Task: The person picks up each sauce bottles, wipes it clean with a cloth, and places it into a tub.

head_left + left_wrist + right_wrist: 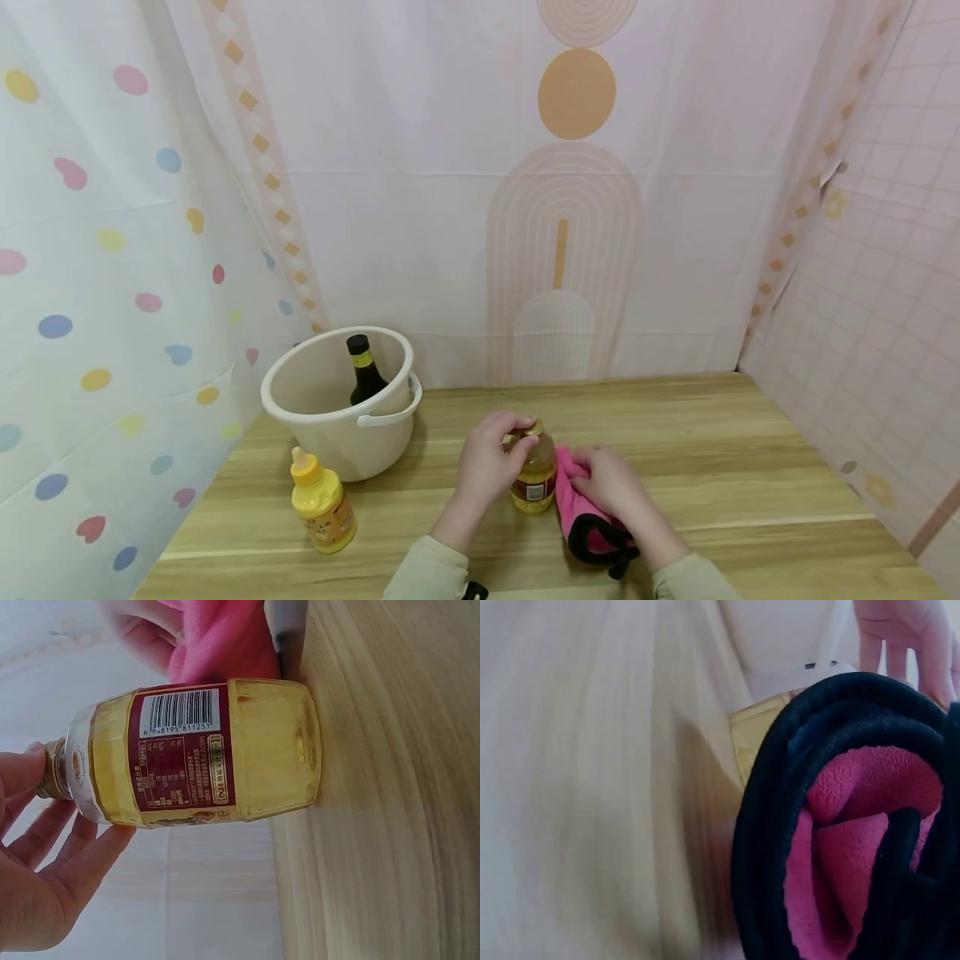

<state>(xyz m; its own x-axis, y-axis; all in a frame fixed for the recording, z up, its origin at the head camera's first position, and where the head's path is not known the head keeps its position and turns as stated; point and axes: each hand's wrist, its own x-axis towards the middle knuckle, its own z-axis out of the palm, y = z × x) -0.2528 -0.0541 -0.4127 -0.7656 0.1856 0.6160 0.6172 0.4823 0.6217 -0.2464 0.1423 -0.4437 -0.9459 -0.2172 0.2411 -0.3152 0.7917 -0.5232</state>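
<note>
My left hand (486,463) grips the gold cap and neck of a glass bottle of yellow oil (534,490), fingers and thumb round the top. Upright, the bottle has its base down at the tabletop; its dark red label with a barcode (180,711) shows in the left wrist view. My right hand (613,485) holds a bunched pink cloth (574,502) with black edging against the bottle's right side. Seen from the right wrist, the folded cloth (840,787) covers most of the bottle, and only a yellow corner of the glass shows.
A cream bucket (341,446) with a white handle stands back left on the wooden table (712,467), a dark bottle (367,379) with a black cap leaning inside. In front of it is a yellow squeeze bottle (324,508). Patterned curtains (420,250) enclose the table.
</note>
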